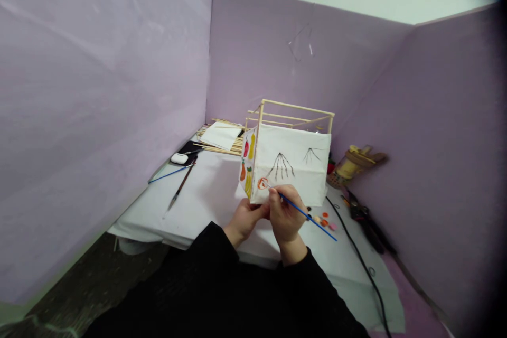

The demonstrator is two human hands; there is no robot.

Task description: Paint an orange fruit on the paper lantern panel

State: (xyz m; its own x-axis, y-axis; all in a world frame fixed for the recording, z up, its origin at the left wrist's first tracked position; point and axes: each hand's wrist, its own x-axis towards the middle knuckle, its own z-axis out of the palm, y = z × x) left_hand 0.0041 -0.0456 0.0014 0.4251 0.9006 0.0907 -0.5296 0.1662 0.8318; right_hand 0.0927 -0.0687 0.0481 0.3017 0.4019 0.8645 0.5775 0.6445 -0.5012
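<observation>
A box-shaped lantern (pixel 291 161) of thin wooden sticks and white paper stands on the white table cover (pixel 206 195). Its front panel carries black brush strokes and an orange mark at the lower left; its left panel shows painted gourds. My left hand (pixel 245 219) is closed on the lantern's lower left corner. My right hand (pixel 285 216) pinches a thin blue paintbrush (pixel 307 215), whose tip touches the orange mark. Both sleeves are black.
Dabs of orange and pink paint (pixel 325 220) lie right of my hand. Two brushes (pixel 178 182) and a white case (pixel 179 158) lie at left. A stack of sticks with paper (pixel 222 137) sits behind. A glue gun (pixel 354 163), pliers (pixel 362 216) and a black cord (pixel 364 266) lie at right. Purple partitions surround the table.
</observation>
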